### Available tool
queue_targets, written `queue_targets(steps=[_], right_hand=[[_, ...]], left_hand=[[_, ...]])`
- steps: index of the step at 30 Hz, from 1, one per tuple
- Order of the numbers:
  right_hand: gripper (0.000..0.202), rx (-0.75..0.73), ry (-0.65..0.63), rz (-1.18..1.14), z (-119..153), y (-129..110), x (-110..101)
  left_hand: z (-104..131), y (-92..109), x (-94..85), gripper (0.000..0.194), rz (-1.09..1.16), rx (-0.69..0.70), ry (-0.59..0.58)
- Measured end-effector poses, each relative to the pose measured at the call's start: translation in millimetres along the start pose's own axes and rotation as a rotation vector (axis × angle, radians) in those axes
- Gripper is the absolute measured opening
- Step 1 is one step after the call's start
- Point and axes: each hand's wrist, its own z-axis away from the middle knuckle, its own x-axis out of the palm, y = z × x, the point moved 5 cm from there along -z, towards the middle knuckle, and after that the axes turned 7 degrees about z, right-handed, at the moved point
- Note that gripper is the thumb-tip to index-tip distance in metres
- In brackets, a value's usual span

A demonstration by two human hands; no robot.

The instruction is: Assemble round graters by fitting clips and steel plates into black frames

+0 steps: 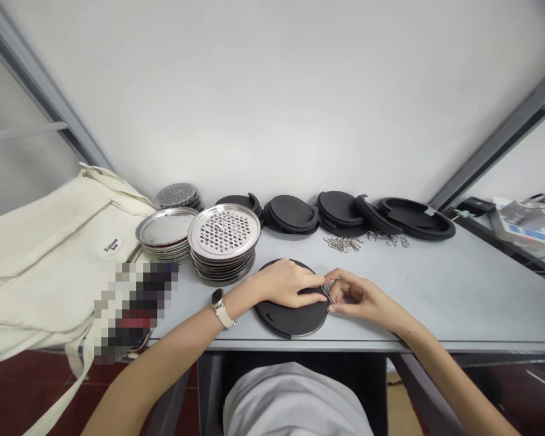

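A round black disc (295, 318) with a shiny metal rim showing at its front lies near the table's front edge. Across its top rests my left hand (288, 283), fingers stretched and slightly apart, the tips reaching the disc's right edge. There, my right hand (361, 295) pinches a small bent-wire metal clip (327, 293) between thumb and fingers. The clip meets the disc's rim; whether it is hooked on cannot be made out. Behind the disc lies a loose heap of similar metal clips (343, 244).
Left of the disc stand a stack of perforated metal discs (224, 233) and a stack of plain metal discs (168, 227). Black round pieces (293, 213) line the wall. A cream bag (59, 260) covers the table's left end. More clips (393, 240) lie back right.
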Motion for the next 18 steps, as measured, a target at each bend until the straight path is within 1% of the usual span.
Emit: queue_targets(steps=[9, 18], right_hand=[[0.038, -0.002, 0.02, 0.036, -0.2, 1.3, -1.7], [0.038, 0.032, 0.052, 0.035, 0.5, -4.1, -2.8]], left_hand=[[0.7, 0.7, -0.8, 0.024, -0.004, 0.005, 0.005], [0.4, 1.4, -1.6, 0.025, 0.0, 0.0, -0.005]])
